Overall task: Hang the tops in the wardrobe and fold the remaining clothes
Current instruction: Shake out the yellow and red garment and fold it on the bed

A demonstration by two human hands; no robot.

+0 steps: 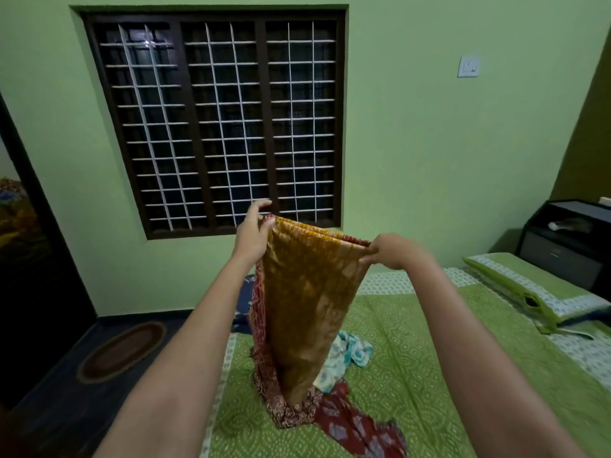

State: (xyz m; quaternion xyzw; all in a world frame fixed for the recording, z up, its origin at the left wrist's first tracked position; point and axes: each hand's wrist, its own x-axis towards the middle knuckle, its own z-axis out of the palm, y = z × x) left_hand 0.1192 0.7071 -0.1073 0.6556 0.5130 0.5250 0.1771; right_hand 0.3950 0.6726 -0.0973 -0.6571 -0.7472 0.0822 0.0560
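Observation:
A long mustard-yellow patterned cloth (307,292) with red edging hangs doubled in front of me above the bed. My left hand (253,231) pinches its top left corner and my right hand (393,251) pinches its top right corner, both raised at about window-sill height. The cloth's lower end reaches a small heap on the bedspread: a dark red printed garment (350,421) and a white and teal garment (347,357). A dark blue piece (243,302) lies behind the hanging cloth at the bed's far left edge.
The bed with a green patterned bedspread (429,375) fills the lower right, a green pillow (529,292) at its right. A dark cabinet (568,239) stands beyond the pillow. An oval mat (122,350) lies on the dark floor at left, beside a dark door (36,259). A barred window (218,123) faces me.

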